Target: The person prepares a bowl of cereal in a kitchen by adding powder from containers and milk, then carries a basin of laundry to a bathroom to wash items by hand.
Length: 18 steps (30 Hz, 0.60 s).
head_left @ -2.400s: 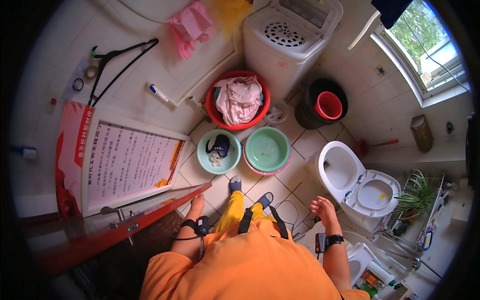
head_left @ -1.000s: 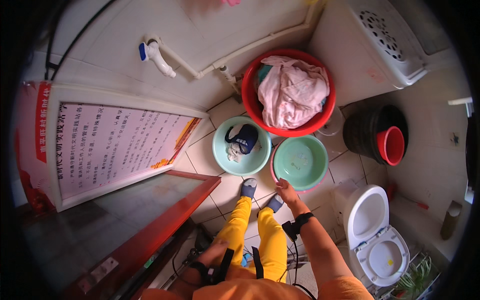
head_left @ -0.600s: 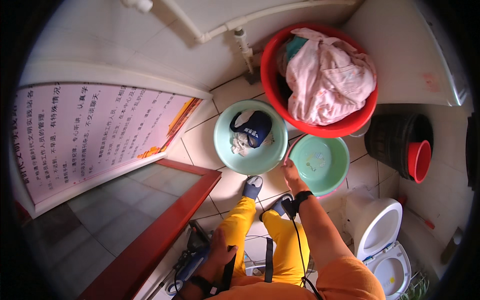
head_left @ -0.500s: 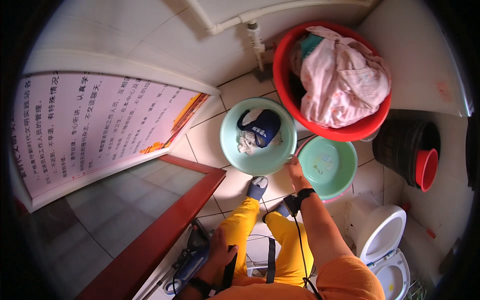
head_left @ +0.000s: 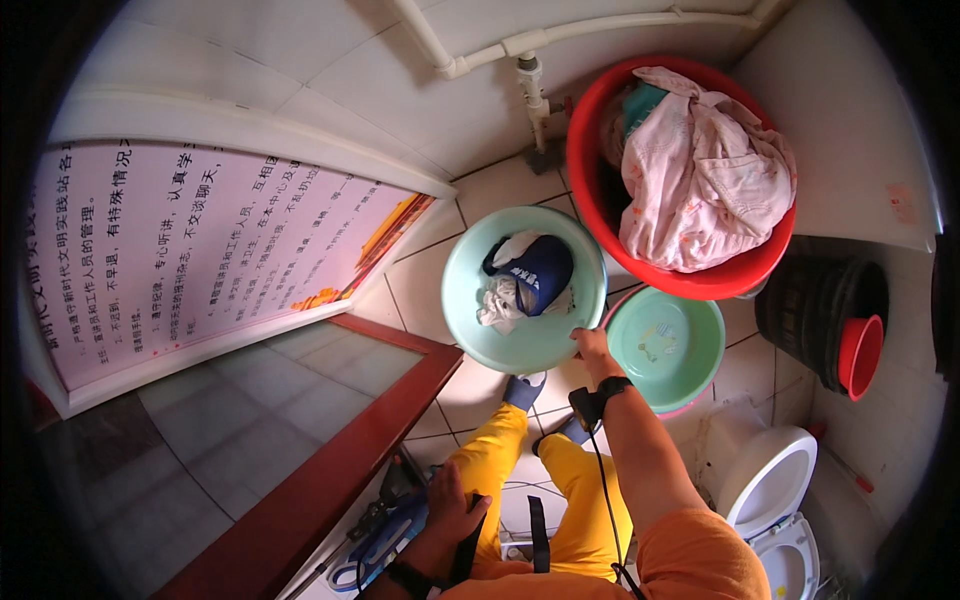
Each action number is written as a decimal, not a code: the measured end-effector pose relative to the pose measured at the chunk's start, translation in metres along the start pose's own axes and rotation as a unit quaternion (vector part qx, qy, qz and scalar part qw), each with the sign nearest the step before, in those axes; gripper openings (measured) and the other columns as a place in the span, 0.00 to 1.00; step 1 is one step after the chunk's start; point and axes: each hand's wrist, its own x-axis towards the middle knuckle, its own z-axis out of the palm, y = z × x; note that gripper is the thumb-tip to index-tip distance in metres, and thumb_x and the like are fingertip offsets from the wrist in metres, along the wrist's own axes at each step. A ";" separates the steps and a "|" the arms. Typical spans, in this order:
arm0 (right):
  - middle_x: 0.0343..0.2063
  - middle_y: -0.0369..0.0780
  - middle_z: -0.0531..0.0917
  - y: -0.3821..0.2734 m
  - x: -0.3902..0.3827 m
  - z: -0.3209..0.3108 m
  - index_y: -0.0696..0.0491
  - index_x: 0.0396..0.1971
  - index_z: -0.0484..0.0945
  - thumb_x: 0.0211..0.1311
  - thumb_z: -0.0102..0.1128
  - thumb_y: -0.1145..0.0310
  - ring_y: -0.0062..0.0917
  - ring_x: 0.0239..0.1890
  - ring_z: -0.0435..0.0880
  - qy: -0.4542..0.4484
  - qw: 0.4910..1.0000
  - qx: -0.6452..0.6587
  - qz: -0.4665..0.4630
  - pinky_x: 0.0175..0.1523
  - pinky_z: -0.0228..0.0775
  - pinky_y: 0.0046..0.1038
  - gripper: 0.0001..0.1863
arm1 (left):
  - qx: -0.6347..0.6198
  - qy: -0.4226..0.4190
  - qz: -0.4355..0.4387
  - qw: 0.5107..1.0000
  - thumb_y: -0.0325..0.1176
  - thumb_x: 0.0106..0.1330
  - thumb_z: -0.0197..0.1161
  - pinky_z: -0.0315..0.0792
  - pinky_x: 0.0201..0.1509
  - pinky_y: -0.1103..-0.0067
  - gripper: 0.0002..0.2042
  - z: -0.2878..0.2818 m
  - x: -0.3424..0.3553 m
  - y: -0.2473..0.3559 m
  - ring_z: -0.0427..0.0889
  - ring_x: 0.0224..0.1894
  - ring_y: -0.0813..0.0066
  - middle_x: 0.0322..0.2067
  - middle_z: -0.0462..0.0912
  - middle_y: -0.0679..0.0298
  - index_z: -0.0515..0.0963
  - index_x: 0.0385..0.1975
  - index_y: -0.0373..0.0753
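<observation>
My right hand (head_left: 597,352) grips the near right rim of a pale green basin (head_left: 470,335), fingers closed on its edge. Inside that basin lie a dark blue cap (head_left: 545,272) with white lettering and a crumpled whitish cloth (head_left: 500,303). Just right of it, and partly covered by my right hand, rests a second green basin (head_left: 680,375) with a pattern on its bottom, set in a pink-rimmed one. My left hand (head_left: 455,505) hangs by my left thigh, fingers stretched out and thumb apart, holding nothing that I can see.
A large red tub (head_left: 590,190) heaped with pink patterned laundry (head_left: 700,180) stands at the far right. Beyond the basins are a black bucket (head_left: 810,315), a red container (head_left: 860,357) and a toilet (head_left: 785,470). On the left stands a red-framed door (head_left: 330,465) near a pink poster (head_left: 200,250).
The whole view has shifted a little. The basin with the cap looks slightly larger and nearer to me, with my right hand still on its rim. My left hand stays by my thigh.
</observation>
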 end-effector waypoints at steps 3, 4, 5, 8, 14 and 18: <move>0.31 0.51 0.80 0.010 -0.039 -0.004 0.69 0.40 0.72 0.44 0.56 0.72 0.40 0.29 0.81 -0.061 0.996 0.053 -0.043 0.30 0.77 0.36 0.21 | 0.005 -0.015 -0.011 1.000 0.53 0.54 0.60 0.44 0.66 0.59 0.46 0.002 -0.004 -0.003 0.50 0.64 0.44 0.62 0.49 0.40 0.43 0.63 0.28; 0.31 0.51 0.80 0.020 -0.047 -0.007 0.69 0.40 0.72 0.44 0.56 0.72 0.40 0.29 0.81 -0.054 0.996 0.057 -0.043 0.30 0.77 0.36 0.21 | -0.006 -0.027 -0.022 0.999 0.55 0.55 0.58 0.44 0.66 0.60 0.46 0.008 -0.007 -0.007 0.49 0.64 0.44 0.62 0.49 0.41 0.43 0.63 0.29; 0.34 0.50 0.79 0.033 -0.051 -0.009 0.66 0.44 0.70 0.45 0.56 0.72 0.40 0.32 0.81 -0.084 0.994 0.059 -0.043 0.33 0.77 0.36 0.23 | -0.016 -0.039 -0.032 0.999 0.57 0.55 0.57 0.43 0.67 0.61 0.47 0.013 -0.008 -0.010 0.48 0.65 0.45 0.63 0.48 0.41 0.43 0.63 0.29; 0.41 0.48 0.76 0.030 -0.113 -0.014 0.59 0.52 0.65 0.46 0.55 0.74 0.40 0.39 0.78 -0.146 0.983 0.110 0.018 0.38 0.76 0.38 0.28 | -0.027 -0.091 -0.094 0.991 0.62 0.57 0.52 0.41 0.68 0.61 0.47 0.013 -0.011 -0.005 0.45 0.67 0.47 0.64 0.47 0.44 0.42 0.64 0.30; 0.32 0.46 0.77 0.078 -0.196 -0.078 0.64 0.42 0.72 0.45 0.55 0.73 0.38 0.34 0.79 -0.091 0.982 0.160 0.049 0.35 0.76 0.37 0.21 | -0.027 -0.202 -0.165 0.965 0.64 0.60 0.42 0.37 0.70 0.69 0.46 0.013 -0.012 0.003 0.40 0.69 0.54 0.66 0.42 0.46 0.40 0.65 0.30; 0.36 0.48 0.77 0.103 -0.241 -0.155 0.65 0.46 0.68 0.47 0.53 0.75 0.39 0.36 0.79 -0.070 0.983 0.150 0.074 0.39 0.74 0.38 0.22 | -0.064 -0.227 -0.158 0.959 0.64 0.60 0.42 0.38 0.70 0.72 0.46 0.021 -0.022 -0.008 0.42 0.69 0.55 0.65 0.43 0.44 0.42 0.64 0.28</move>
